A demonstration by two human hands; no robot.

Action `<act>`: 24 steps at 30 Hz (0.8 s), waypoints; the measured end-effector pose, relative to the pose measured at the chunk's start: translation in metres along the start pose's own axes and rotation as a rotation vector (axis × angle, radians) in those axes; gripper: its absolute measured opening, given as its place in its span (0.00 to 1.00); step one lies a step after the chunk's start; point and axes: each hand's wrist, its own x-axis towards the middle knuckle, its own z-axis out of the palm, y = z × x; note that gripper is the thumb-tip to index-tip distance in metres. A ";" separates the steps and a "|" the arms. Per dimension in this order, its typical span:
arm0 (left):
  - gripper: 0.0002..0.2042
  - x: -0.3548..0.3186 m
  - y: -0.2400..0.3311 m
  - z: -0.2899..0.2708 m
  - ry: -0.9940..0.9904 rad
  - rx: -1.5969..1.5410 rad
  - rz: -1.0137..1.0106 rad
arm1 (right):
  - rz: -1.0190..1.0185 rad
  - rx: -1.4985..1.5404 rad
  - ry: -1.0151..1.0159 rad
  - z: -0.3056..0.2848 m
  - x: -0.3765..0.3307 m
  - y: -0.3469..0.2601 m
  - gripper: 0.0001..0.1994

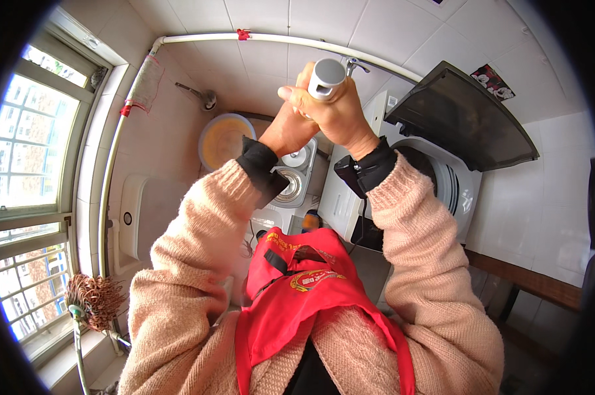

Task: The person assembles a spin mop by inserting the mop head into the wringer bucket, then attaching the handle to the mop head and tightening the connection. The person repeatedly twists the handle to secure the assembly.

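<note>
In front of my chest, both hands are raised around a white handle with a round grey end cap (pixel 327 69); a slot shows in its side just below the cap. My right hand (pixel 345 118) wraps the upper part, thumb toward the left. Close against it, my left hand (pixel 289 126) is closed on the same handle, its fingers partly hidden. The handle points up toward me, and its lower end is hidden behind my hands. Beneath them stands a light grey bucket (pixel 308 187) with a round metal basket (pixel 289 187) in it.
A pale basin (pixel 226 139) stands beyond my left wrist. At right is a top-loading washing machine (pixel 467 191) with its dark lid (pixel 465 118) raised. A white pipe (pixel 297 41) runs along the wall. A brown-bristled brush (pixel 94 301) is near the window at left.
</note>
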 end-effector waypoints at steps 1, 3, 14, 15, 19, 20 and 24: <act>0.16 -0.001 -0.013 0.003 0.024 0.007 -0.031 | 0.003 0.011 0.013 0.000 -0.003 0.013 0.10; 0.15 -0.003 -0.041 0.014 0.072 0.010 -0.008 | 0.045 -0.111 0.010 -0.004 -0.010 0.037 0.11; 0.10 -0.050 -0.162 0.036 -0.098 0.370 -0.201 | 0.313 -0.336 -0.072 -0.009 -0.058 0.114 0.12; 0.10 -0.045 -0.157 0.033 -0.144 0.372 -0.288 | 0.272 -0.283 -0.084 -0.009 -0.057 0.109 0.13; 0.11 -0.037 -0.089 0.030 0.002 0.422 -0.103 | 0.176 -0.292 -0.120 -0.012 -0.041 0.059 0.14; 0.13 -0.031 -0.064 0.024 -0.017 0.322 -0.130 | 0.116 -0.260 -0.114 -0.013 -0.036 0.039 0.14; 0.22 -0.011 0.037 0.006 -0.021 0.212 -0.035 | -0.084 -0.213 -0.158 -0.021 -0.017 -0.047 0.08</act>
